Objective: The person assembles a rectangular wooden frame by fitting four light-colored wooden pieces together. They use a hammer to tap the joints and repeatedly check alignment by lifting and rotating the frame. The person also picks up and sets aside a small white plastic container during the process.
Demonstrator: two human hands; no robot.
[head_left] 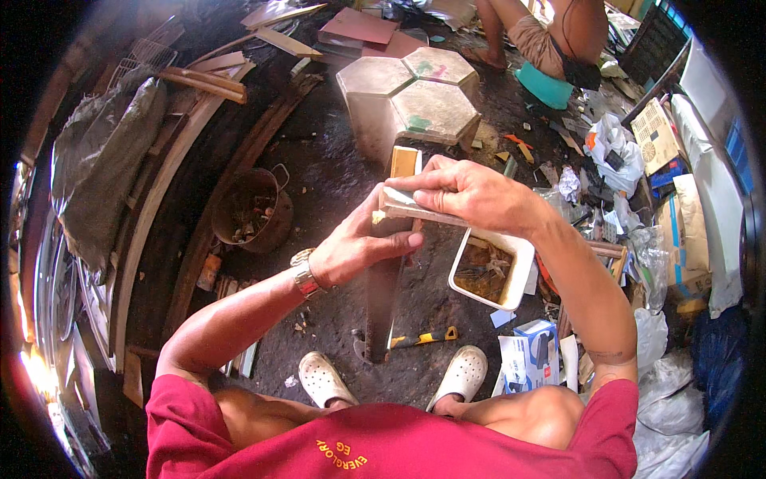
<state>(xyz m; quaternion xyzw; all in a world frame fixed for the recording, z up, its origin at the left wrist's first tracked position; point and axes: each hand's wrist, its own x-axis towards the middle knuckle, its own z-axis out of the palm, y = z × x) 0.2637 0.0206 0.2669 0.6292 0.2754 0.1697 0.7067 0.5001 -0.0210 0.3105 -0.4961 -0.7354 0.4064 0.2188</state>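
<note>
My right hand (487, 195) grips a flat, pale-edged piece (427, 212), apparently wood, with fingers on top. At its left end is my left hand (359, 243), wearing a metal-banded watch. The left fingers curl up beside that end, partly hidden, and the thumb stretches beneath it. Under both hands a long dark bar (383, 295) runs down toward the floor between my feet; I cannot make out its kind. Just beyond the hands stands the yellowish end of a wooden block (405, 161).
Ahead stands a stool-like block with hexagonal tops (435, 108). A white tub of brownish liquid (519, 279) sits to the right, a rusty pot (255, 211) to the left. A yellow-and-black tool (423, 338) lies near my feet. Another person (550, 44) sits at the far right.
</note>
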